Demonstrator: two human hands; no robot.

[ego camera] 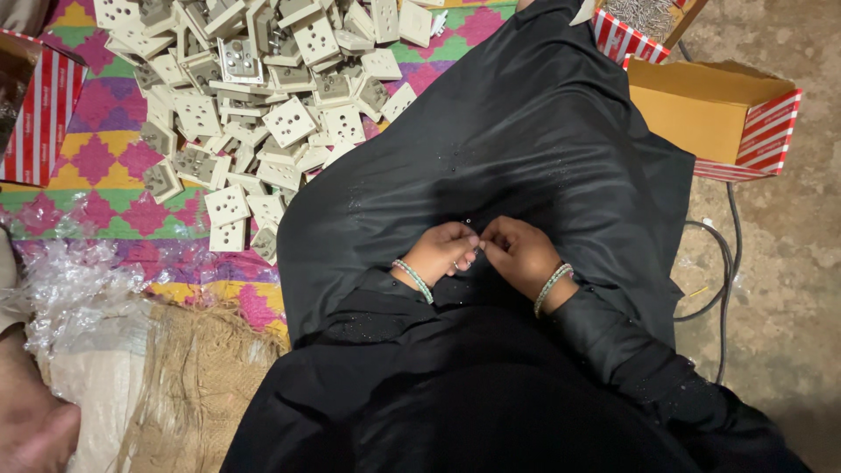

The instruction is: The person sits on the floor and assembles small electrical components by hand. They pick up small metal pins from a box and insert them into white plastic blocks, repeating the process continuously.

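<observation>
My left hand (444, 251) and my right hand (520, 254) meet fingertip to fingertip over the black cloth (526, 140) on my lap. Both hands have curled fingers pinching something tiny between them, too small to identify. Each wrist wears a beaded bangle. A few small shiny specks lie on the cloth just above the hands. A large heap of cream plastic socket plates (263, 96) lies on the patterned mat (96, 166) to the upper left, well away from both hands.
An open cardboard box (710, 114) with red-striped sides stands at the upper right, another with small metal parts (644, 17) behind it. A black cable (723, 263) curves on the concrete floor. Crumpled clear plastic (70, 289) and burlap (197, 377) lie lower left. A striped box (35, 105) is at the left edge.
</observation>
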